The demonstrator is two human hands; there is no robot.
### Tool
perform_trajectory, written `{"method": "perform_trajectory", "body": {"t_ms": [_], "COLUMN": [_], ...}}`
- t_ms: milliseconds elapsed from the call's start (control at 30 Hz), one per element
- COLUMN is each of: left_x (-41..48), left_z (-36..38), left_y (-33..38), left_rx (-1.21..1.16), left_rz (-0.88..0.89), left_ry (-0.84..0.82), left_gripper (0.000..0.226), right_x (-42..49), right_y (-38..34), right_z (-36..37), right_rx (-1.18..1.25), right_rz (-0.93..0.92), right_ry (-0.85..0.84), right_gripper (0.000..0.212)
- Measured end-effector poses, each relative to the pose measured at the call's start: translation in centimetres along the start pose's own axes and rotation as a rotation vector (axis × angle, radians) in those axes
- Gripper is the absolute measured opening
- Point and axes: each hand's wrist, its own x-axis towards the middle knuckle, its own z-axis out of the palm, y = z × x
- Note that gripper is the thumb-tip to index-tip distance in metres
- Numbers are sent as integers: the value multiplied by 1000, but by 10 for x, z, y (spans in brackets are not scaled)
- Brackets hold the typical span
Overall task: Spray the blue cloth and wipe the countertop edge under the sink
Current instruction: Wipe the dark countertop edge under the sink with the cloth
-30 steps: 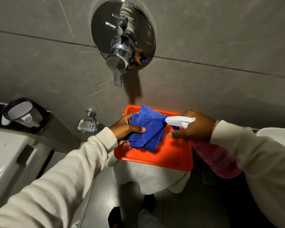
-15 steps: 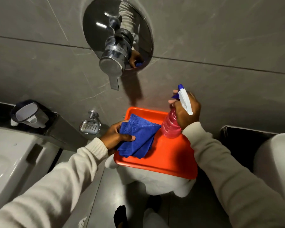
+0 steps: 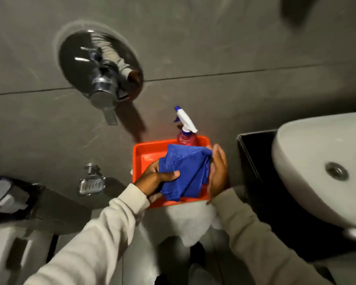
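Note:
A folded blue cloth (image 3: 185, 171) hangs over an orange tray (image 3: 146, 153). My left hand (image 3: 154, 179) grips its left side, thumb on top. My right hand (image 3: 218, 171) presses flat against the cloth's right side, fingers straight. A pink spray bottle (image 3: 186, 130) with a white and blue trigger head stands upright at the tray's far edge, free of both hands. To the right, a white sink basin (image 3: 308, 165) sits on a black countertop (image 3: 253, 155), whose dark front edge faces the tray.
A chrome wall tap (image 3: 103, 83) with a round plate juts from the grey tiled wall above. A chrome soap dish (image 3: 90, 184) is fixed low on the wall at left. A white toilet cistern (image 3: 6, 247) fills the lower left. White fabric (image 3: 193, 221) hangs below the tray.
My right hand set the spray bottle down at the tray's far edge, let go, and moved onto the cloth's right side. The view swung right, bringing the sink in.

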Motion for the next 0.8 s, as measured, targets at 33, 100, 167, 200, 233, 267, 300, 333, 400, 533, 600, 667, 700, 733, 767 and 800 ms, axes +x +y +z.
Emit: {"method": "perform_trajectory", "body": {"t_ms": [33,100,167,200,233,267,300,333,400,533,600,667,700,733,767,800], "left_x": [3,6,10,14,14,12,9,6,-2,12,36,62,72,81,87,92], "left_z": [12,45,107,113,142,165,186,208,244,316,335,364,374,383,395,403], "left_y": [-8,-24,-51,-56,-71,-82,-93,-105,-120,-144,-151,-169,-177,-184,-193,-201], "left_rx": [-5,109,335,470,637,779,880,934,964,1119,1342,1620,1739,1824,1879,1912], "left_rz": [-11,-51,-49,24,88,147,198,242,387,792,882,837,800,784,758,730], "left_ry": [-60,-132,-195,-113,-109,-115,-140,-199,-312,-523,-561,-583,-560,-522,-477,-413], "left_gripper": [54,51,36,29,22,17,17,26,45,55,60,73,81,89,95,98], "right_x": [-18,-44,-73,-78,-88,-96,-103,-112,-126,-139,-137,-124,-116,-103,-91,-77], "right_y": [-5,-12,-37,-42,-48,-52,-57,-68,-85,-143,-169,-197,-208,-218,-228,-237], "right_z": [-12,-46,-87,-83,-102,-121,-139,-159,-203,-326,-377,-433,-455,-480,-504,-526], "right_rx": [130,271,370,365,374,368,390,410,479,389,315,176,70,-50,-169,-280], "right_rz": [141,261,160,192,158,98,40,4,-30,-64,-75,-95,-108,-118,-106,-83], "right_ry": [-16,-46,-106,-119,-51,29,63,121,245,574,651,730,757,785,791,789], "right_gripper": [65,73,67,72,71,59,49,48,42,38,31,38,45,50,53,53]}}
